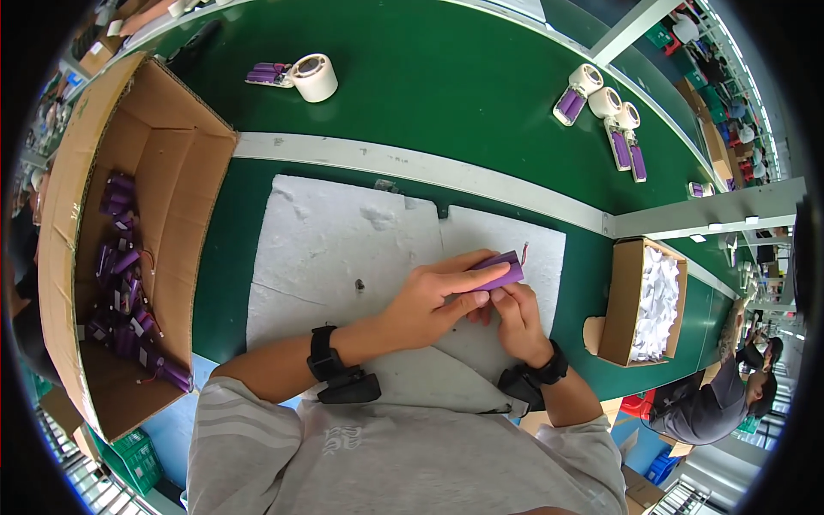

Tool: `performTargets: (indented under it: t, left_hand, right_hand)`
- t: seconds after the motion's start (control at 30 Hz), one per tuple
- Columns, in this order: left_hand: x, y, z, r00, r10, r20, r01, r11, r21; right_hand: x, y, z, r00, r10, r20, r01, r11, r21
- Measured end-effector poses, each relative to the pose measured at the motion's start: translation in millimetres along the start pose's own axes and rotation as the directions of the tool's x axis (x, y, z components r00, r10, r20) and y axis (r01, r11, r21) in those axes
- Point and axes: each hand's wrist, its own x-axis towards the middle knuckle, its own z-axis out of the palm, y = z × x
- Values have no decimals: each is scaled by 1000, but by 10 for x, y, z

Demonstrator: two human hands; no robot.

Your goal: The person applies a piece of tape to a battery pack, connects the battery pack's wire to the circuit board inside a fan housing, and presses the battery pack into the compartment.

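In the head view, a smooth purple shrink-wrapped battery pack (515, 260) with a short thin cable sits just past centre toward three o'clock, above a pitted white foam sheet (326, 249). Both hands hold it: the left hand (438, 287) reaches in from seven o'clock, index finger straight along the top, thumb at the near side; the right hand (519, 322), from five o'clock, has bent fingers pinching its near edge. Two corrugated cardboard boxes flank them: at nine o'clock one with many purple packs (124, 257), at three one with crumpled white slips (656, 300). Four white drum-shaped units (314, 79) lie nearby, one at eleven, three at two.
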Motion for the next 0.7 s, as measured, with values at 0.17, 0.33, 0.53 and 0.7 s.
performTargets:
  t: [0.17, 0.33, 0.53, 0.7]
  left_hand:
    - [-5, 26, 5, 999, -42, 11, 42, 998, -45]
    - [-3, 45, -10, 999, -48, 12, 48, 995, -82]
    - [17, 37, -29, 999, -29, 27, 33, 986, -162]
    - [-3, 23, -26, 998, -63, 29, 67, 981, -181]
  right_hand:
    - [4, -46, 5, 999, 31, -22, -30, 999, 40]
    - [4, -22, 15, 1000, -11, -2, 11, 999, 48]
    - [10, -11, 1, 997, -55, 53, 55, 998, 9]
    - [23, -24, -20, 995, -65, 76, 67, 997, -26]
